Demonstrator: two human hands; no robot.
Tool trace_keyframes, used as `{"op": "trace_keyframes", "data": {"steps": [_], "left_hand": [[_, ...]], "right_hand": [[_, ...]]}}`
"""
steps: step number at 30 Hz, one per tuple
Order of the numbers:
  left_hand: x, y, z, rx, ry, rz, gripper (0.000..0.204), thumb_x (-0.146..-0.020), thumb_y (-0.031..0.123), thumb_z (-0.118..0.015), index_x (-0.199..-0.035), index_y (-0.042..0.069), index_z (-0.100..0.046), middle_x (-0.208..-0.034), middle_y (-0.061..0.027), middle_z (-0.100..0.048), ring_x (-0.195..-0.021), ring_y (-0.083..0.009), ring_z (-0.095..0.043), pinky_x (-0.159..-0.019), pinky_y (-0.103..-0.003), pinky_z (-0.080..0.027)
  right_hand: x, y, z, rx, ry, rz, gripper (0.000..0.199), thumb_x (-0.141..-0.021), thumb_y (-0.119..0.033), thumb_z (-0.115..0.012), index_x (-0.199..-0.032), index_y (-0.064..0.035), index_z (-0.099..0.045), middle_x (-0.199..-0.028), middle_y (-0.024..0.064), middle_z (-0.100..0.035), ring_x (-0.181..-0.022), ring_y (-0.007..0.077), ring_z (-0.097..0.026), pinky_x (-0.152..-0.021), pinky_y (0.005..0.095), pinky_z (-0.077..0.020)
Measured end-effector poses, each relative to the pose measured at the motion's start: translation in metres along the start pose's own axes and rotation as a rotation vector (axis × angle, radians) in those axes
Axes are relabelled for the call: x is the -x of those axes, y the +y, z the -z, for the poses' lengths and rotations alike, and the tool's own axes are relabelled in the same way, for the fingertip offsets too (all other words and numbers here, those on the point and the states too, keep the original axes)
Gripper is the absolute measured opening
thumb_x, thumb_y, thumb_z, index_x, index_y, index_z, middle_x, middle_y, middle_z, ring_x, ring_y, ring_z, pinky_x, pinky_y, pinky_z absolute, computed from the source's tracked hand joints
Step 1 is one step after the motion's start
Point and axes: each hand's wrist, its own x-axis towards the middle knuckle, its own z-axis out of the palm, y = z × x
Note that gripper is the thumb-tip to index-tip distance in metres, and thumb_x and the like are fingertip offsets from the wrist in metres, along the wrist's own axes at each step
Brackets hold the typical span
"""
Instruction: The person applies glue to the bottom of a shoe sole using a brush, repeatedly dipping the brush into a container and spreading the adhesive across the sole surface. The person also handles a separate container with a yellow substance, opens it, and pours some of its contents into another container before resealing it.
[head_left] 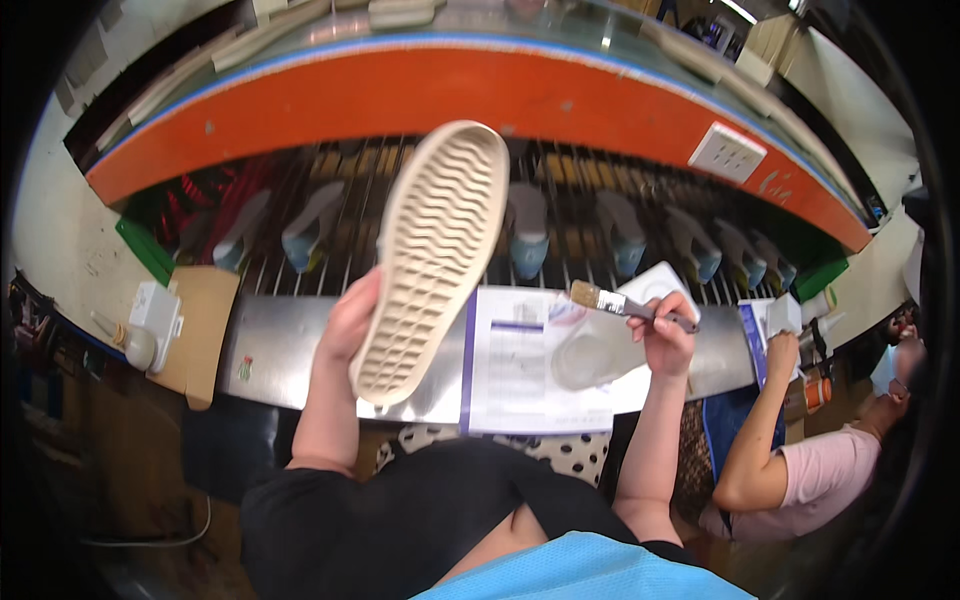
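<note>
My left hand (pixel 352 315) is closed on the edge of a cream shoe sole (pixel 437 250). The sole is held up nearly upright, its wavy and blocky tread turned toward me. In my right hand (pixel 668 335) is a paintbrush (pixel 625 303), gripped by its dark handle, with the tan bristles pointing left. Brush and sole are apart. A translucent round container (pixel 583 362) stands below the brush on printed sheets (pixel 515 400). Near my right fingers lies a white flat object (pixel 655 285), partly covered by the hand.
Shoe parts with blue heels (pixel 530 245) sit in a row on a rack of metal bars behind the steel worktop (pixel 285 350). An orange beam (pixel 300 95) with a white socket panel (pixel 727 152) spans above. Cardboard (pixel 200 330) lies left. Another person (pixel 800 470) works at right.
</note>
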Motion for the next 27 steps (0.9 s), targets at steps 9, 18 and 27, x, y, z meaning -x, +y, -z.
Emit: {"op": "trace_keyframes", "data": {"steps": [9,18,27], "left_hand": [[-0.257,0.303,-0.034,-0.149,-0.054,-0.403,0.056,-0.110,0.041,-0.036,-0.144,-0.001,-0.047,-0.128,-0.0257,-0.064,-0.107,-0.0300,-0.071,-0.090,-0.046,-0.061],[-0.403,0.288,-0.087,-0.453,0.221,-0.398,0.063,-0.103,0.051,-0.046,-0.153,0.012,-0.041,-0.149,-0.0245,-0.050,-0.145,-0.0366,-0.039,-0.112,-0.057,-0.036],[-0.405,0.151,-0.310,-1.766,-0.281,-0.578,0.058,-0.095,0.042,-0.059,-0.141,0.008,-0.057,-0.148,-0.0158,-0.053,-0.139,-0.0335,-0.047,-0.112,-0.045,-0.042]], "right_hand": [[-0.001,0.023,0.025,0.004,0.218,-0.068,0.009,-0.086,-0.002,-0.063,-0.093,-0.0005,-0.058,-0.084,0.0225,-0.072,-0.076,0.0268,-0.074,-0.066,0.0309,-0.0576],[-0.003,0.018,0.018,0.041,0.178,-0.115,0.008,-0.087,0.001,-0.065,-0.092,-0.0012,-0.060,-0.084,0.0192,-0.072,-0.075,0.0243,-0.073,-0.066,0.0305,-0.0580],[-0.005,0.015,0.017,-0.012,0.151,-0.134,0.008,-0.088,-0.003,-0.066,-0.093,-0.0026,-0.060,-0.086,0.0208,-0.073,-0.075,0.0242,-0.073,-0.067,0.0302,-0.0581]]}}
